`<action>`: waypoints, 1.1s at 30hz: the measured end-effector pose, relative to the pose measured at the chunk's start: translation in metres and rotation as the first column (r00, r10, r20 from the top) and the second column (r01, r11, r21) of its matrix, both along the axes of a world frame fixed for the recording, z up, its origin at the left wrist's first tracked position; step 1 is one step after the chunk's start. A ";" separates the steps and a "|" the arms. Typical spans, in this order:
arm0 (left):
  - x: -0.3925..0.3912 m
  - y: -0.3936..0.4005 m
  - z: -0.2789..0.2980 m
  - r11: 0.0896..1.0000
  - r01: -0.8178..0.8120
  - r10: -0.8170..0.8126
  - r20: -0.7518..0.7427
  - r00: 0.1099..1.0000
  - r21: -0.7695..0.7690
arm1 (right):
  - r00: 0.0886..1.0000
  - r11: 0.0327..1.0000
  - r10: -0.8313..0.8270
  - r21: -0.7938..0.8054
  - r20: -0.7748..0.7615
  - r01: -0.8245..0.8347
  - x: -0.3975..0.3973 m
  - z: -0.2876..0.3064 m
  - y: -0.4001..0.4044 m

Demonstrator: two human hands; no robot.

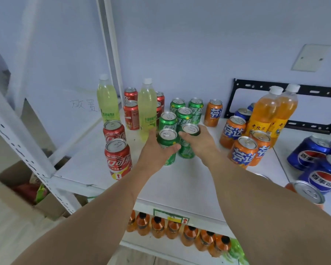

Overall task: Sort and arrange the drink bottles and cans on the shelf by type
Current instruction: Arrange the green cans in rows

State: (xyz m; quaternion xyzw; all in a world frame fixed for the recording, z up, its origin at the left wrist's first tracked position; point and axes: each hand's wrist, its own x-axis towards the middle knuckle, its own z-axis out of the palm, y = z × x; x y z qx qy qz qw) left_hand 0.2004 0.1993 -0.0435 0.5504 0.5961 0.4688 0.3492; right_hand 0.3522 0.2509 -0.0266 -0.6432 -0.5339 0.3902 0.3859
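Observation:
On the white shelf (88, 169) my left hand (155, 152) grips a green can (167, 137) standing at the front of a green can cluster (183, 113). My right hand (201, 142) grips the green can (190, 130) right beside it. Red cola cans (118, 157) stand in a line at the left, with two yellow-green bottles (147, 108) among them. Orange cans (244, 152) and two orange bottles (264, 111) stand to the right. Blue cola cans (310, 154) sit at the far right.
A black metal bracket (235, 96) leans on the back wall. An orange can (308, 192) lies near the shelf's front right edge. Several small orange bottles (189, 232) line the shelf below. A cardboard box (19, 196) sits on the floor at the left, past the shelf post (21, 138).

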 end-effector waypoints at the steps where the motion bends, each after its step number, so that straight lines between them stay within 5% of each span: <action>1: -0.002 0.002 -0.004 1.000 0.027 -0.027 0.032 0.999 -0.010 | 1.000 1.000 0.012 -0.011 -0.026 -0.012 0.000 -0.003 0.000; 8: -0.016 0.013 -0.025 0.993 0.105 -0.103 0.049 0.993 -0.046 | 0.986 0.999 0.029 -0.029 -0.163 -0.034 0.001 -0.006 -0.005; 20: -0.031 -0.022 -0.031 0.954 0.299 -0.282 0.255 0.925 -0.031 | 0.976 0.983 -0.184 -0.007 -0.113 0.185 0.003 0.010 -0.054; 33: -0.029 -0.078 -0.036 0.953 0.300 -0.283 0.264 0.922 -0.027 | 0.970 0.987 -0.135 0.058 -0.201 0.149 0.010 0.018 -0.114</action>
